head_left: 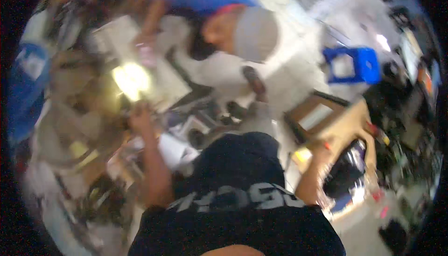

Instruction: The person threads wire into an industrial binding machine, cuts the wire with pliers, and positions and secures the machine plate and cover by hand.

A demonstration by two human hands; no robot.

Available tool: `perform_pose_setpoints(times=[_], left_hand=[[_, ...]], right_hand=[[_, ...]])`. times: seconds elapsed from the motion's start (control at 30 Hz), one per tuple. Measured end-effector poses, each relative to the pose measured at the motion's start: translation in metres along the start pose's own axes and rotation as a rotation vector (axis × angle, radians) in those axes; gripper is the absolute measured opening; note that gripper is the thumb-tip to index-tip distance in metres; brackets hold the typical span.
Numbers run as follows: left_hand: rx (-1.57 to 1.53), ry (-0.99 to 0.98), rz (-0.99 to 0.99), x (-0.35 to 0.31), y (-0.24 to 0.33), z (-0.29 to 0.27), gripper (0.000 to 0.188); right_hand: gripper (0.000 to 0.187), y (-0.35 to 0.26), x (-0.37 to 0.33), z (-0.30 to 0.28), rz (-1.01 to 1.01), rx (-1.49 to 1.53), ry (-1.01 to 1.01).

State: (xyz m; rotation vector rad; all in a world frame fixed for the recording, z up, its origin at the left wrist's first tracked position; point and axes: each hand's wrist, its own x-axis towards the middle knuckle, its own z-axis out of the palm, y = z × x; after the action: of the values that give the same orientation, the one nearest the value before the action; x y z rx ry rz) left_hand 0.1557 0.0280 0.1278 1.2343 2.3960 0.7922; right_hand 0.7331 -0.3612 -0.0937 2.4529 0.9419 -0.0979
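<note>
The whole view is smeared by motion. My left hand [140, 118] reaches forward on the left, just below a glowing bright patch [132, 79]. Its fingers are too blurred to show whether they hold anything. On the right, my right hand [321, 152] looks closed on a small yellow object [302, 155], whose kind I cannot make out. A red spot shows by the knuckles. Beneath and beside that hand stands an open cardboard box [347, 123]. A dark, shiny, plastic-wrapped bundle [345, 169] lies close to my right wrist.
Across from me a person in a blue top and grey cap [255, 34] bends over a pale surface [163, 81]. A blue plastic stool [366, 64] stands at the far right. Blurred clutter [200, 120] lies before my knees, with more piled along both sides.
</note>
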Motion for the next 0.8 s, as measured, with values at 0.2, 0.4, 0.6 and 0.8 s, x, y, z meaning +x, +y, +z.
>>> perform_pose_setpoints(times=[0.2,0.4,0.6,0.8], left_hand=[[-0.435,-0.047,-0.05,-0.019,0.001,0.0,0.025],[-0.528,-0.035,0.014,-0.011,-0.024,-0.006,0.027],[-0.757,-0.087,-0.248,-0.02,0.013,-0.012,0.031],[-0.599,-0.069,-0.134,-0.02,0.018,-0.007,0.033]], right_hand=[[0.049,0.008,0.005,-0.03,0.617,0.269,0.169],[0.036,-0.156,0.016,-0.177,-0.161,1.077,0.002],[0.04,-0.384,-0.096,-0.366,-1.06,1.424,-0.898],[0.032,-0.473,-0.144,-0.402,-0.814,1.619,-1.697]])
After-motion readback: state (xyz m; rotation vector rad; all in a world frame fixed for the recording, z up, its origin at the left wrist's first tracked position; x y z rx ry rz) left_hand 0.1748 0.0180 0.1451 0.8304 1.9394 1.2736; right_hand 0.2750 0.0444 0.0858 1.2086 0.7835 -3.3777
